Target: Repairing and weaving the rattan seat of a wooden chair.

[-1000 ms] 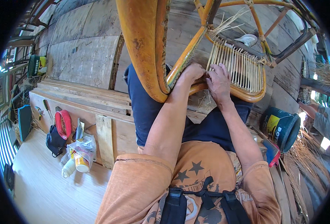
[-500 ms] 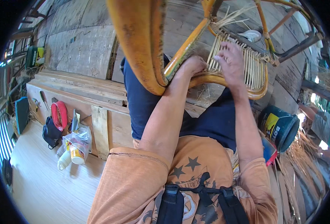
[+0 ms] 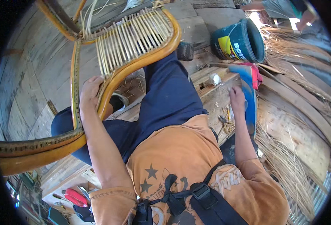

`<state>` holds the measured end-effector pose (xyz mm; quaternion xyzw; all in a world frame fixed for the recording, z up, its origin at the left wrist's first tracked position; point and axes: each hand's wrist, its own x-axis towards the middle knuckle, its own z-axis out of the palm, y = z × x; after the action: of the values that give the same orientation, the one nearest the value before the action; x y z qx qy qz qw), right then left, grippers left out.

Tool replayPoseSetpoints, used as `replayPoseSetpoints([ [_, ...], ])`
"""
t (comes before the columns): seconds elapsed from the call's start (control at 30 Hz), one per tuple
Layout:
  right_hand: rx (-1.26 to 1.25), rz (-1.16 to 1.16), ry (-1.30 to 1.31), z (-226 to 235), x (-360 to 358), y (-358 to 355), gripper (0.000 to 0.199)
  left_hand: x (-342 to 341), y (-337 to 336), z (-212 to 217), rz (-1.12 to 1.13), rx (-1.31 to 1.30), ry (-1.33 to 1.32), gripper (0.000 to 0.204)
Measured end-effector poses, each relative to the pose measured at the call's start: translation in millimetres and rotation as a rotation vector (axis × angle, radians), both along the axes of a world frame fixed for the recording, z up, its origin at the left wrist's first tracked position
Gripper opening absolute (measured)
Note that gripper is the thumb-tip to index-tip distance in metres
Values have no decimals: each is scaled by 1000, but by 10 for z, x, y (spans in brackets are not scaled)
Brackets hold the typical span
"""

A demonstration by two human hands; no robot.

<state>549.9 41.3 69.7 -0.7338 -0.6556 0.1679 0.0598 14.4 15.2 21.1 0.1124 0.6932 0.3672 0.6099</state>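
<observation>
A varnished rattan chair frame [image 3: 115,84] lies tilted across my left thigh, its seat woven with pale cane strips [image 3: 130,37]. My left hand [image 3: 90,93] is closed at the seat's near corner, against the frame beside the last strips; the fingertips are partly hidden. My right hand [image 3: 238,99] is off the chair, low over the wooden bench [image 3: 206,80] at my right. Its fingers are curled, and what they hold, if anything, cannot be made out. Close by are a small white container [image 3: 215,78] and a blue tray [image 3: 250,75].
A dark green bucket [image 3: 236,41] stands beyond the bench. Loose fibre strips [image 3: 285,168] and curved boards [image 3: 300,97] cover the right side. Another person's hand [image 3: 307,18] shows at top right. A red item [image 3: 75,197] lies at lower left.
My right hand has left the cane strips and moved right to the bench. My left hand stays at the seat corner. The view has turned right, so the chair appears further left.
</observation>
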Motion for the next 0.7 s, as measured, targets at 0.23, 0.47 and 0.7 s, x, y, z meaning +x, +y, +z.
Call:
replayPoseSetpoints([
  [0.23, -44, -307, 82, -439, 376, -677, 25, -72, 17, -163, 10, 18, 4, 15],
  [0.47, -618, 115, -57, -179, 245, -1246, 25, -209, -157, -169, -220, -9, 316, 23],
  [0.7, -831, 240, -102, -165, 267, -1594, 22, -44, -31, -104, -426, 11, 435, 18],
])
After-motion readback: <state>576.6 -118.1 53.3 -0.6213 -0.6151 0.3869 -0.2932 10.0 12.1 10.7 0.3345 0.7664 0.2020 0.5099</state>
